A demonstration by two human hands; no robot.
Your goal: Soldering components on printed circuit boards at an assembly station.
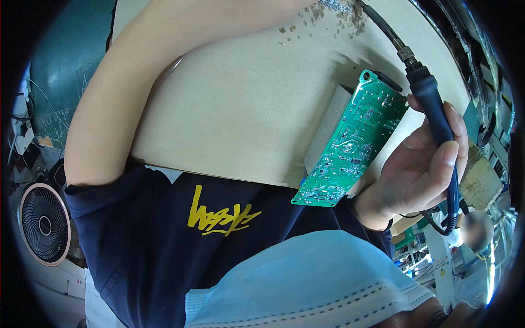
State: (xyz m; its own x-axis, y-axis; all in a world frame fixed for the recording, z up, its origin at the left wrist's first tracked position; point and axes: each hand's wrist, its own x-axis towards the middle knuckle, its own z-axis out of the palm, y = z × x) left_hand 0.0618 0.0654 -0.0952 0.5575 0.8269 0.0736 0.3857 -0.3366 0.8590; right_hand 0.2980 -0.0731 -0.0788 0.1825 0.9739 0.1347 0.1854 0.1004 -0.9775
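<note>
One circuit board (355,142), one soldering iron (432,98)

One fan (45,224) stood far left. Left hand (290,7) ran past the upper edge; grip could not be told. Tabletop (229,120) lay open centrally. Circuit board stood tilted by its near edge. Right hand (415,164) grasped the soldering iron.

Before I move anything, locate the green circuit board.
In the head view, the green circuit board is right of centre, by the near edge of the tan work surface, just left of the right hand holding the soldering iron.
</note>
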